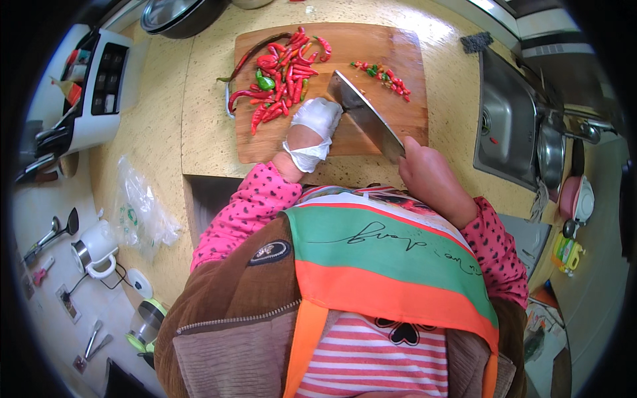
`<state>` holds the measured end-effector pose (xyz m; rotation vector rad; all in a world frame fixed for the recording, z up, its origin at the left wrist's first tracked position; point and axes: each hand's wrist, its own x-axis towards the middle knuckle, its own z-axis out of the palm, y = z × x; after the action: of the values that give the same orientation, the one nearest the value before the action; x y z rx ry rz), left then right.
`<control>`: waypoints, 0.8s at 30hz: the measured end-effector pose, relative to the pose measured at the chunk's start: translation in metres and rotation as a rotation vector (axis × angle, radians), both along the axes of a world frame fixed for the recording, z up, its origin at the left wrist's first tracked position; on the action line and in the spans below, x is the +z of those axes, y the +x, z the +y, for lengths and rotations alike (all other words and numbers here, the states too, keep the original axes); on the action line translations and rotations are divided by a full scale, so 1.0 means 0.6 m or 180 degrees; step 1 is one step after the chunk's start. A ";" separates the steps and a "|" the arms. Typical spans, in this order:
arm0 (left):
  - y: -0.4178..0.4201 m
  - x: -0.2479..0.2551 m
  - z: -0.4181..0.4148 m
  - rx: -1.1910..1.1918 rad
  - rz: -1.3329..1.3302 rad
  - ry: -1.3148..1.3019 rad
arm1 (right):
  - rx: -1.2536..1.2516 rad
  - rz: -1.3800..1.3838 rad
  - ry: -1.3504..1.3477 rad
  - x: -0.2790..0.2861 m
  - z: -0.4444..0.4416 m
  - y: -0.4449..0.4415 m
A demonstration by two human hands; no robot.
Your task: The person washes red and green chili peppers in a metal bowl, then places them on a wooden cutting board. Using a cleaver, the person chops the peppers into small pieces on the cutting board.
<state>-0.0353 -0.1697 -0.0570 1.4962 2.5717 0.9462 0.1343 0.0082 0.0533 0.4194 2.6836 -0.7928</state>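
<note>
My right hand (431, 175) grips the handle of a cleaver (366, 113), its broad blade slanting over a wooden cutting board (398, 49). Beside the blade, my left hand (314, 124), in a torn white glove, is curled down on the board; whether it pins anything is hidden. A pile of whole red chili peppers (293, 69) covers the board's left part, with a green pepper (264, 80) and a long dark chili (254, 52) among them. Chopped red and green chili pieces (383, 78) lie in a slanting row right of the blade.
A steel sink (507, 119) with a steel pan (550, 149) at its edge is on the right, a dark scouring pad (476, 42) at its corner. At upper left stands a dark pot (184, 20). A clear plastic bag (139, 214), white kettle (97, 248) and white knife rack (107, 84) are left.
</note>
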 end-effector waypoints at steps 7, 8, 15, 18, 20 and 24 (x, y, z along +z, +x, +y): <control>0.005 0.012 -0.003 -0.0071 0.0062 -0.0227 | -0.0139 0.0540 -0.0109 -0.033 -0.002 -0.034; 0.007 0.002 -0.005 -0.0147 0.0015 -0.0297 | -0.0244 0.0612 -0.0132 -0.037 -0.003 -0.036; -0.059 0.104 -0.037 -0.0023 0.0330 0.0831 | -0.0206 0.0406 -0.0619 -0.005 0.013 -0.001; -0.156 0.112 -0.048 0.0421 0.0171 0.0610 | 0.0168 0.0219 -0.0558 -0.002 0.014 0.003; -0.214 0.124 -0.040 0.0547 0.0052 0.0247 | 0.0095 0.0293 -0.0638 -0.013 0.022 0.008; -0.320 0.092 0.004 0.0332 0.0155 -0.0252 | -0.0174 0.0429 -0.0600 -0.011 0.037 0.008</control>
<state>-0.2275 -0.1671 -0.0017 1.3953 2.7103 0.8161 0.1392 0.0302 0.0467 0.4075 2.6959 -1.1160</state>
